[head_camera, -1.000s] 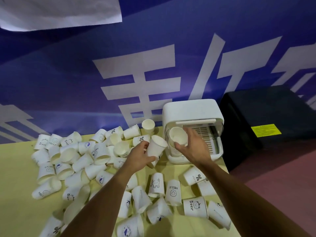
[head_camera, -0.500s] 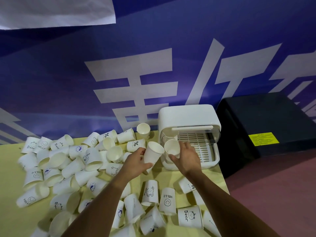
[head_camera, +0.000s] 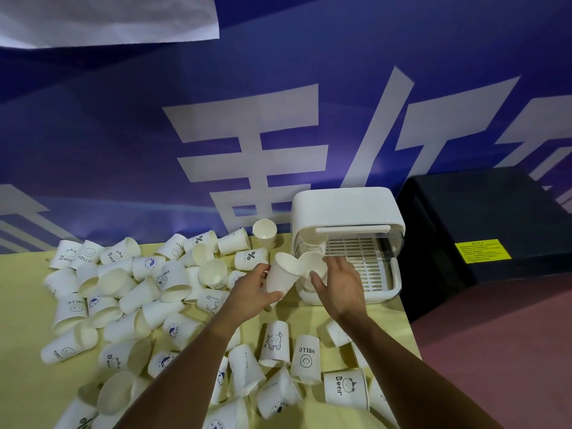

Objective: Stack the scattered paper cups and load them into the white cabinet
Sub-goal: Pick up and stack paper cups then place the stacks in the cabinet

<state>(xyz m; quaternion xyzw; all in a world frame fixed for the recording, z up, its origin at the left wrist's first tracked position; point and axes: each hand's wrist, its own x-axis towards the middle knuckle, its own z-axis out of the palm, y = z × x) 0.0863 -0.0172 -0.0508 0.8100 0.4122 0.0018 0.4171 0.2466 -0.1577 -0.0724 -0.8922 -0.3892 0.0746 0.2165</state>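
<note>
Head view, held cup: a plain paper cup (head_camera: 283, 275), tilted with its mouth up and to the right, just in front of the cabinet's left corner.
Left hand: the left hand (head_camera: 253, 289) grips that cup round its lower half, thumb on top.
Second cup: another cup (head_camera: 312, 264) sits at the cabinet's opening, rim almost against the held one.
Right hand: the right hand (head_camera: 342, 286) is spread with loose fingers just beside this cup, holding nothing; I can't tell if the thumb touches it.
White cabinet: the white cabinet (head_camera: 346, 205) stands at the table's far right corner with its front open and a slatted tray (head_camera: 362, 261) showing inside.
Scattered cups: loose cups (head_camera: 173, 274), many lying on their sides, some printed "HELLO" or "Bear".
Table: a yellow table (head_camera: 24, 305).
Surroundings: a black box (head_camera: 479, 218) with a yellow label (head_camera: 483, 250) to the right of the cabinet, and a blue banner (head_camera: 123, 134) behind.
</note>
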